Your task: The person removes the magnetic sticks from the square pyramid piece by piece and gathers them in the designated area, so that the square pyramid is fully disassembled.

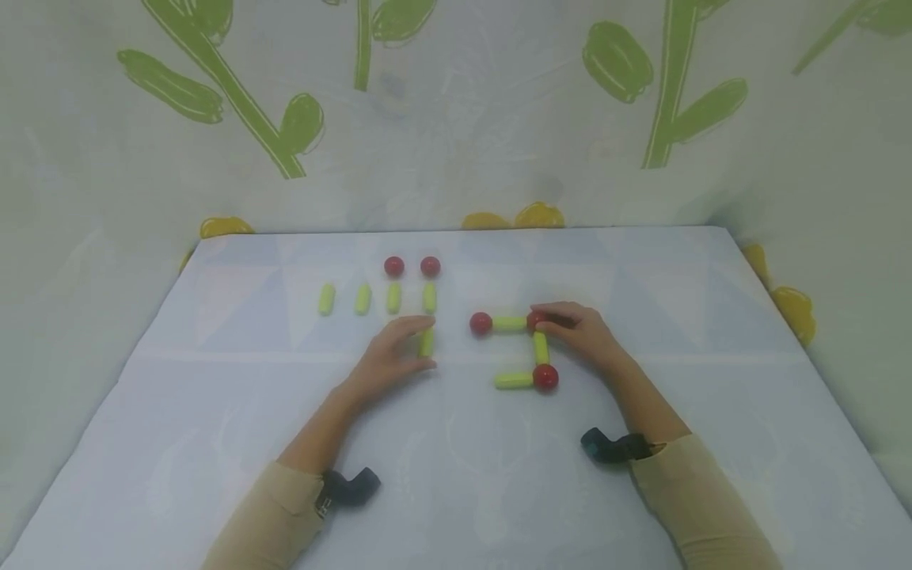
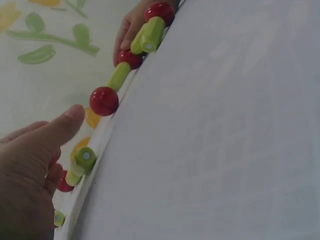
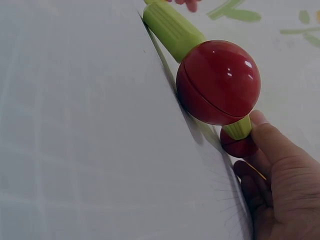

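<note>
In the head view, red balls and light green rods are joined in a bent chain on the table. Its far corner is a red ball, which my right hand holds between thumb and fingers. From that ball a rod runs left to another red ball. A second rod leads to the near ball, with a rod pointing left. My left hand is spread around a loose green rod, thumb and fingers apart; the left wrist view shows the thumb extended.
Behind my left hand stand several loose green rods in a row. Two loose red balls lie beyond them. The white table ends at a curtain with green leaf prints. Each wrist wears a dark camera mount.
</note>
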A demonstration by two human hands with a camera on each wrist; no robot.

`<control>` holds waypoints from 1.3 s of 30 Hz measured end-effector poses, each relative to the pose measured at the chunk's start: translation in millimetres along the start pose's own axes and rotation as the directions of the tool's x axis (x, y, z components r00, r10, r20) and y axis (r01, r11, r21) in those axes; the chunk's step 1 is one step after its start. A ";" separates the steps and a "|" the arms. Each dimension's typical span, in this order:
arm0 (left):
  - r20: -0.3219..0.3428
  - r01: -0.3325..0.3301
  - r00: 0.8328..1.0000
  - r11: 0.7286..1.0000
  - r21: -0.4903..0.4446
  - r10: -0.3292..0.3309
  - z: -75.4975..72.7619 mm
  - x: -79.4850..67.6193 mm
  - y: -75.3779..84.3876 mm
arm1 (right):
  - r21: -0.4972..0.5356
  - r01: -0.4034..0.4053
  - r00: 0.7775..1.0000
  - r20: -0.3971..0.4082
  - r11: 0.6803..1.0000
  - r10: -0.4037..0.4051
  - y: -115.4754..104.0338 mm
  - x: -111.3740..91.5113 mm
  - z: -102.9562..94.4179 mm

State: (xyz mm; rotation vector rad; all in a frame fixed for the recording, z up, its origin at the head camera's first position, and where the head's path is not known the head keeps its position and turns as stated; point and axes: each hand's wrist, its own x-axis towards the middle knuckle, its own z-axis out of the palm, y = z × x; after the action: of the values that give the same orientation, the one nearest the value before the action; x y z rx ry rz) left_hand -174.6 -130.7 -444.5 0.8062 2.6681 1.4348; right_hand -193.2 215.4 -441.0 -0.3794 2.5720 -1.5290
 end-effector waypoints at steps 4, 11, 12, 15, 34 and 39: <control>0.040 -0.039 0.998 0.997 -0.066 0.042 2.1 3.6 16.0 | -0.003 -0.026 1.000 0.005 1.000 0.026 -0.3 0.2 -0.1; 0.181 -0.036 0.982 0.989 -0.145 0.062 20.3 14.6 36.3 | -0.007 -0.019 1.000 0.001 1.000 0.019 0.7 0.1 -0.9; 0.206 -0.029 0.977 0.989 -0.145 0.058 24.5 16.2 38.2 | -0.009 -0.017 1.000 -0.003 1.000 0.017 0.6 -0.1 -0.9; 0.277 -0.042 0.958 0.992 -0.123 0.075 39.4 21.1 43.4 | -0.022 -0.008 1.000 -0.012 1.000 0.007 1.4 0.0 -1.1; 0.423 -0.202 0.886 0.979 -0.009 0.187 84.9 38.5 52.2 | -0.040 0.038 0.999 -0.022 0.998 -0.039 2.9 1.9 -1.6; 0.415 -0.203 0.889 0.979 -0.025 0.195 84.6 40.7 51.6 | -0.041 0.030 0.999 -0.020 0.999 -0.031 3.8 1.6 -1.4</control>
State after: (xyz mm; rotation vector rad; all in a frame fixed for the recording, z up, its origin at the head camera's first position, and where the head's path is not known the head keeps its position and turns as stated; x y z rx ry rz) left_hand -167.1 -23.8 -444.0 1.2586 2.3305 1.1077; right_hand -195.6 217.9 -443.6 -0.4116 2.6283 -1.5009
